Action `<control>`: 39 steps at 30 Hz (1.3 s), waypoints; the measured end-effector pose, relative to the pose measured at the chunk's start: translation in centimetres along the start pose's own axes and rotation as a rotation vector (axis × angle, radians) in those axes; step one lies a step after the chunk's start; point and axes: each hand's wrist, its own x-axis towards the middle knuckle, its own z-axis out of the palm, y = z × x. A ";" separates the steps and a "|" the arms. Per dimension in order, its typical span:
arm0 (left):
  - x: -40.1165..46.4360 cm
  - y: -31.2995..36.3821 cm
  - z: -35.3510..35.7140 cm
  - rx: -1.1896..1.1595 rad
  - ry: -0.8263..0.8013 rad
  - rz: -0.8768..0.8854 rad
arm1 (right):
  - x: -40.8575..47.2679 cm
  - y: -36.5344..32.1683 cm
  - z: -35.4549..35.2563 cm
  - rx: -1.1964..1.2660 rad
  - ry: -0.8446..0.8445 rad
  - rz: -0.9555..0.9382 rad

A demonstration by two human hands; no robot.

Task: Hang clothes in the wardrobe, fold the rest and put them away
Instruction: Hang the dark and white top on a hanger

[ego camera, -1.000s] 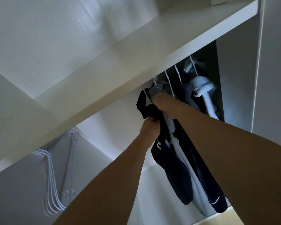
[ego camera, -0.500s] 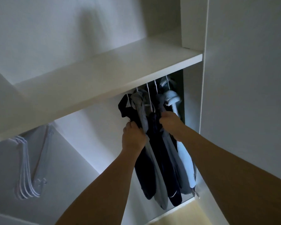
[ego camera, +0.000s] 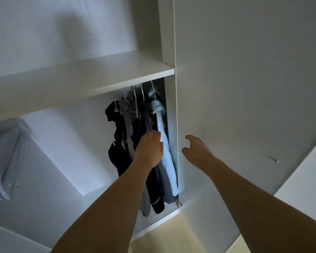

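Note:
Several garments hang on white hangers at the right end of the wardrobe under a white shelf (ego camera: 98, 77): a dark navy one with white stripes (ego camera: 117, 143), a grey one (ego camera: 127, 114), another dark one (ego camera: 156, 198) and a light blue one (ego camera: 165, 157). My left hand (ego camera: 150, 148) lies with relaxed fingers against the hanging clothes, holding nothing. To its right, my right hand (ego camera: 195, 148) hovers in front of the white wardrobe panel (ego camera: 244, 106), fingers loosely spread and empty.
A bunch of bare white hangers (ego camera: 0, 161) hangs at the far left of the wardrobe. The white wardrobe side panel stands right beside the clothes. A light wooden floor (ego camera: 171, 234) shows below.
Both hands have let go of the garments and dropped lower. My right hand has moved out to the right, in front of the panel. The view has pulled back and tilted.

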 end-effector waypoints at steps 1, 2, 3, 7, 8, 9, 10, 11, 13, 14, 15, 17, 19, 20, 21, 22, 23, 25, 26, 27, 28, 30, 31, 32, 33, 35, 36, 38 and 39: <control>-0.5 1.0 0.0 -0.004 0.011 0.023 | -0.8 0.7 -0.4 -0.018 0.003 -0.001; -1.1 1.9 0.1 -0.003 0.022 0.051 | -1.8 1.4 -0.7 -0.033 0.007 0.004; -1.7 2.7 0.4 -0.011 0.033 0.079 | -2.7 2.2 -0.9 -0.043 0.012 0.019; -4.3 5.1 1.8 -0.087 -0.058 0.133 | -6.4 5.2 -1.4 -0.088 0.024 0.097; -4.5 5.6 2.0 -0.100 -0.071 0.148 | -7.2 5.7 -1.3 -0.099 0.025 0.115; -4.7 6.0 2.4 -0.113 -0.076 0.170 | -7.9 6.2 -1.3 -0.106 0.034 0.135; -4.9 6.4 2.7 -0.114 -0.071 0.195 | -8.5 6.7 -1.1 -0.115 0.045 0.151; -5.0 6.8 3.0 -0.117 -0.087 0.209 | -9.0 6.9 -1.0 -0.125 0.050 0.161; -5.2 7.1 3.4 -0.142 -0.125 0.224 | -10.0 7.2 -0.5 -0.147 0.050 0.189; -5.5 7.1 3.8 -0.154 -0.132 0.236 | -10.5 7.4 -0.1 -0.151 0.047 0.204; -5.9 7.0 4.3 -0.163 -0.153 0.247 | -11.1 7.5 0.3 -0.149 0.046 0.222; -6.5 7.3 5.1 -0.153 -0.213 0.301 | -12.4 8.1 0.9 -0.153 0.053 0.258; -7.3 8.0 5.6 -0.144 -0.245 0.339 | -14.2 8.9 1.1 -0.154 0.050 0.297; -7.8 8.5 5.7 -0.149 -0.255 0.347 | -15.1 9.2 1.1 -0.155 0.048 0.316; -8.2 9.2 5.7 -0.162 -0.261 0.360 | -16.1 9.6 0.9 -0.156 0.050 0.332; -8.8 9.9 5.6 -0.175 -0.266 0.370 | -17.0 10.1 0.6 -0.157 0.058 0.349; -9.4 10.9 5.6 -0.184 -0.270 0.385 | -18.2 10.6 0.3 -0.154 0.071 0.363; -10.8 12.9 5.6 -0.194 -0.284 0.424 | -20.6 11.5 -0.5 -0.151 0.098 0.388; -11.7 13.9 5.6 -0.193 -0.293 0.437 | -21.9 12.0 -0.9 -0.152 0.109 0.397; -12.5 14.9 5.6 -0.197 -0.300 0.442 | -23.1 12.5 -1.3 -0.154 0.118 0.403; -13.4 15.9 5.5 -0.204 -0.302 0.447 | -24.4 13.0 -1.7 -0.163 0.127 0.407; -16.0 19.1 4.9 -0.210 -0.299 0.477 | -28.6 14.5 -2.9 -0.188 0.147 0.415; -17.2 20.5 4.7 -0.209 -0.300 0.490 | -30.4 15.4 -3.3 -0.200 0.154 0.419; -18.2 21.7 4.8 -0.214 -0.303 0.500 | -32.0 16.2 -3.7 -0.207 0.161 0.427; -19.6 23.2 4.8 -0.218 -0.305 0.515 | -34.0 17.1 -4.2 -0.212 0.170 0.438; -22.7 26.5 4.5 -0.213 -0.316 0.533 | -38.6 19.0 -5.5 -0.216 0.180 0.457; -24.0 27.8 4.5 -0.218 -0.319 0.541 | -40.3 19.8 -6.0 -0.214 0.182 0.469; -27.3 31.2 4.2 -0.247 -0.320 0.567 | -44.4 21.5 -7.0 -0.204 0.198 0.510; -28.6 32.7 4.1 -0.266 -0.326 0.585 | -46.1 22.2 -7.4 -0.204 0.208 0.532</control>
